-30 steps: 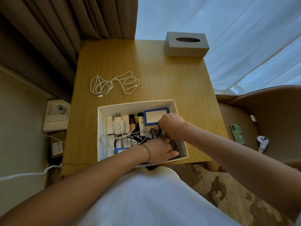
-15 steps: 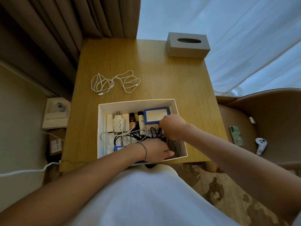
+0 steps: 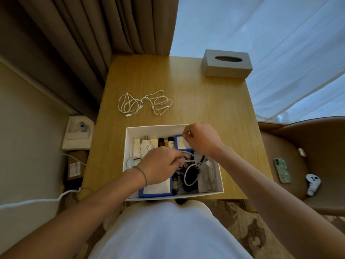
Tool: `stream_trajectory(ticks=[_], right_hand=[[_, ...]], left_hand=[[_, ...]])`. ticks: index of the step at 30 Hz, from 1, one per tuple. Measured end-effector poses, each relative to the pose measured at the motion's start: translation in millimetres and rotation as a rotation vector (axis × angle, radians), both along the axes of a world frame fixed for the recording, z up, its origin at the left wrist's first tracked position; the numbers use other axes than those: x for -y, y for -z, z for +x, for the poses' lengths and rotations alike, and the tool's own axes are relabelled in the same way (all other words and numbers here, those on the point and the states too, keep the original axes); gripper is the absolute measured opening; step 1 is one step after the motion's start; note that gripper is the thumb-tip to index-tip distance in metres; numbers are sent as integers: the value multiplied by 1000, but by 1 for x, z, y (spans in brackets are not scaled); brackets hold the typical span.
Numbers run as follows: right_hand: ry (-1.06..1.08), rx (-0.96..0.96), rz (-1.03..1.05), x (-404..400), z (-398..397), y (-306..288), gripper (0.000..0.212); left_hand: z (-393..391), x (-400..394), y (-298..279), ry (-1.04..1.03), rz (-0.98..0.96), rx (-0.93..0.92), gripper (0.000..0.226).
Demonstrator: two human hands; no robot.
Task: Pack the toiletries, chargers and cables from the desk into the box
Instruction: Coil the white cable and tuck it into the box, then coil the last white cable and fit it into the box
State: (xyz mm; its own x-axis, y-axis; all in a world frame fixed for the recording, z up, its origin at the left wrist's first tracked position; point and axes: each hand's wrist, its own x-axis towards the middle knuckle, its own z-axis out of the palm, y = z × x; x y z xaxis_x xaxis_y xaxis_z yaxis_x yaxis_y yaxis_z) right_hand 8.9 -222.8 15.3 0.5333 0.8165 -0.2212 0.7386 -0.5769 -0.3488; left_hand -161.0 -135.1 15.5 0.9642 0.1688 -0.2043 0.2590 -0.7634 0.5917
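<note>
1. Both hands worked over the box: left hand and right hand each pinched a white cable.
2. Loose cable lay far-left on the desk; light, limp, best gathered by its loops.

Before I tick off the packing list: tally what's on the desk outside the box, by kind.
White cables: 1
Grey tissue boxes: 1
Total: 2, beyond the white box.
</note>
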Motion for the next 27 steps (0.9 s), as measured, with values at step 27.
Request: stream_trajectory(ticks=[27], right_hand=[[203,-363,210,-150,36,30,25]], left_hand=[[62,-210,70,-659,126,-188,25]])
